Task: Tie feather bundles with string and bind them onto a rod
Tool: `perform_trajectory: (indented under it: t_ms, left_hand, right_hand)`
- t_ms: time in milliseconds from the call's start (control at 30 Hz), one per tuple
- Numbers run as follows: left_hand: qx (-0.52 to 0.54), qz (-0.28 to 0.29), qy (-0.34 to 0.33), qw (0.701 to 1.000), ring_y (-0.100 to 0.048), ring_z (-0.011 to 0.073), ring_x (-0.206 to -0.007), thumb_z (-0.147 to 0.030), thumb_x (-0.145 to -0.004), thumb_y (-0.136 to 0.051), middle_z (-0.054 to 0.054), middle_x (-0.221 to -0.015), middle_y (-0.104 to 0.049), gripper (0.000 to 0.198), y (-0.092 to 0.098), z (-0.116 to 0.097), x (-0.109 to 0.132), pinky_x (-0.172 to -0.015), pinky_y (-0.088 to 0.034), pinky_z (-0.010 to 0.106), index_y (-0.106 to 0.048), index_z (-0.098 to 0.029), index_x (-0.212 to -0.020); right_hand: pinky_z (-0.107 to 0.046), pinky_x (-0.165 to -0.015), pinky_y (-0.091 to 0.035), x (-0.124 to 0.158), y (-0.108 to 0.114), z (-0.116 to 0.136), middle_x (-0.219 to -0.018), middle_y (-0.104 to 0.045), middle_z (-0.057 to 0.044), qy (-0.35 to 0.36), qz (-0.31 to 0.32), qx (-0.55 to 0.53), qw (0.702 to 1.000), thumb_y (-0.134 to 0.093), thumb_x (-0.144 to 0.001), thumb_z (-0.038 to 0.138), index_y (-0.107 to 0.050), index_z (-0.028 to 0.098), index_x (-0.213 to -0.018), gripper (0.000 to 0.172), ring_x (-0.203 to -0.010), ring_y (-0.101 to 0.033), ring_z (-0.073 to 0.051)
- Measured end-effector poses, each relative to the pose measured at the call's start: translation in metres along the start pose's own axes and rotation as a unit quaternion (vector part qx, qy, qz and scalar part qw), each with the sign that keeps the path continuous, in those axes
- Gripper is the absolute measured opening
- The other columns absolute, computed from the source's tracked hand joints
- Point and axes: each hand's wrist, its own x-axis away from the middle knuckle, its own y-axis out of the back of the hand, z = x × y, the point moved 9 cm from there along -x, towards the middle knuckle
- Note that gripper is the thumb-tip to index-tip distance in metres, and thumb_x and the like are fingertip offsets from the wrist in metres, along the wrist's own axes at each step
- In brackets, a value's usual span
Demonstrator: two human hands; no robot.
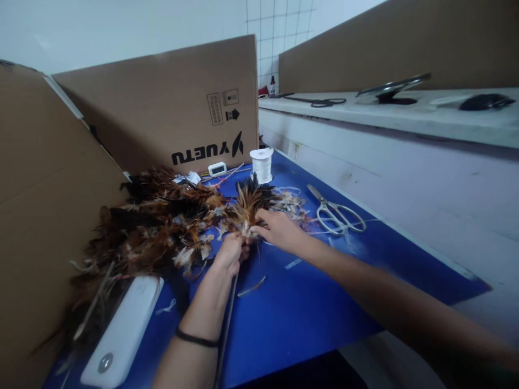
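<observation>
A bundle of brown feathers with dark tips (250,201) fans upward in front of me. My left hand (234,249) is closed around its pale base, and a thin stick (227,319) runs down from that hand along the forearm. At the bundle's right side, my right hand (275,229) has its thumb and forefinger pinched on the lower feathers. Left of both hands spreads a large heap of brown and black feathers (150,221). Loose pale fluffy feathers (290,202) lie to the right of the bundle.
Silver scissors (336,212) lie on the blue table (300,319) at the right. A white spool (261,165) stands behind the bundle, near a small display (217,169). A white device (124,332) rests front left. Cardboard (162,108) walls the back and left; a ledge (438,116) runs right.
</observation>
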Motion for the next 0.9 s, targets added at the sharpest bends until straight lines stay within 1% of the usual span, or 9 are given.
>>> perform_trajectory:
  t_ms: [100,167,233,300,400,567,733,800,900]
  left_hand:
    - [0.022,0.006,-0.002,1.000,-0.020,-0.0017,-0.033,-0.011,-0.065,-0.053,-0.006,-0.051,-0.039,0.010,0.002,-0.006,0.001,-0.033,-0.007,0.014,-0.043,-0.013,-0.064]
    - [0.031,0.006,-0.001,1.000,-0.019,-0.0021,-0.034,-0.010,-0.064,-0.053,-0.007,-0.051,-0.038,0.012,0.005,-0.009,0.002,-0.033,-0.007,0.014,-0.042,-0.013,-0.063]
    - [0.040,0.008,-0.004,0.999,-0.020,-0.0023,-0.034,-0.010,-0.064,-0.054,-0.006,-0.051,-0.038,0.013,0.007,-0.011,0.003,-0.033,-0.008,0.013,-0.042,-0.012,-0.062]
    - [0.046,0.013,-0.005,0.999,-0.021,-0.0024,-0.034,-0.010,-0.064,-0.055,-0.006,-0.051,-0.038,0.013,0.007,-0.012,0.003,-0.033,-0.008,0.013,-0.042,-0.012,-0.062]
    - [0.047,0.019,-0.003,0.999,-0.021,-0.0021,-0.034,-0.009,-0.064,-0.055,-0.007,-0.049,-0.036,0.013,0.008,-0.011,0.003,-0.033,-0.009,0.013,-0.043,-0.012,-0.062]
    - [0.034,0.026,0.001,0.999,-0.020,-0.0024,-0.034,-0.012,-0.065,-0.058,-0.007,-0.050,-0.036,0.016,0.005,-0.012,0.004,-0.033,-0.008,0.013,-0.042,-0.012,-0.063]
    - [-0.005,-0.004,-0.016,1.000,-0.021,-0.0015,-0.034,-0.015,-0.067,-0.056,-0.007,-0.051,-0.037,0.015,0.004,-0.011,0.004,-0.034,-0.008,0.014,-0.041,-0.013,-0.064]
    - [-0.037,-0.030,-0.039,0.998,-0.023,-0.0005,-0.034,-0.018,-0.070,-0.053,-0.006,-0.053,-0.039,0.011,0.005,-0.011,0.003,-0.035,-0.010,0.015,-0.043,-0.014,-0.066]
    - [-0.103,-0.077,-0.073,0.989,-0.025,0.0019,-0.035,-0.023,-0.075,-0.049,-0.006,-0.053,-0.040,0.012,0.010,-0.012,0.002,-0.038,-0.013,0.017,-0.044,-0.015,-0.066]
  right_hand:
    - [-0.025,-0.065,-0.037,0.012,0.003,-0.016,-0.075,-0.062,-0.005,-0.046,-0.035,-0.016,0.998,-0.039,-0.086,0.021,-0.054,0.016,-0.087,0.016,-0.070,-0.057,-0.016]
    - [-0.025,-0.069,-0.039,0.019,-0.003,-0.019,-0.079,-0.063,-0.007,-0.037,-0.026,-0.040,0.998,-0.036,-0.082,0.011,-0.054,0.015,-0.090,0.020,-0.076,-0.058,-0.016]
    - [-0.025,-0.070,-0.040,0.025,-0.011,-0.018,-0.080,-0.063,-0.006,-0.029,-0.011,-0.095,0.995,-0.037,-0.079,0.009,-0.052,0.015,-0.096,0.024,-0.075,-0.059,-0.015]
    - [-0.024,-0.065,-0.040,0.028,-0.015,-0.017,-0.075,-0.063,-0.003,-0.038,-0.002,-0.151,0.988,-0.041,-0.079,0.014,-0.051,0.016,-0.099,0.023,-0.067,-0.058,-0.013]
    - [-0.022,-0.054,-0.036,0.028,-0.017,-0.013,-0.060,-0.057,0.002,-0.063,0.008,-0.176,0.982,-0.050,-0.076,0.023,-0.055,0.017,-0.091,0.017,-0.053,-0.051,-0.011]
    - [-0.023,-0.053,-0.032,0.022,-0.021,-0.014,-0.056,-0.057,0.001,-0.088,0.027,-0.195,0.976,-0.049,-0.076,0.027,-0.065,0.017,-0.073,0.020,-0.052,-0.047,-0.010]
    - [-0.022,-0.051,-0.030,0.018,-0.030,-0.025,-0.056,-0.056,0.001,-0.136,0.007,-0.262,0.955,-0.051,-0.072,0.030,-0.069,0.016,-0.072,0.022,-0.052,-0.045,-0.010]
    - [-0.022,-0.049,-0.028,0.017,-0.034,-0.027,-0.053,-0.053,0.002,-0.168,-0.008,-0.305,0.937,-0.053,-0.070,0.032,-0.068,0.015,-0.071,0.022,-0.050,-0.040,-0.009]
    - [-0.021,-0.046,-0.023,0.015,-0.038,-0.026,-0.047,-0.041,0.005,-0.201,-0.031,-0.372,0.905,-0.055,-0.067,0.033,-0.060,0.014,-0.058,0.021,-0.046,-0.030,-0.007]
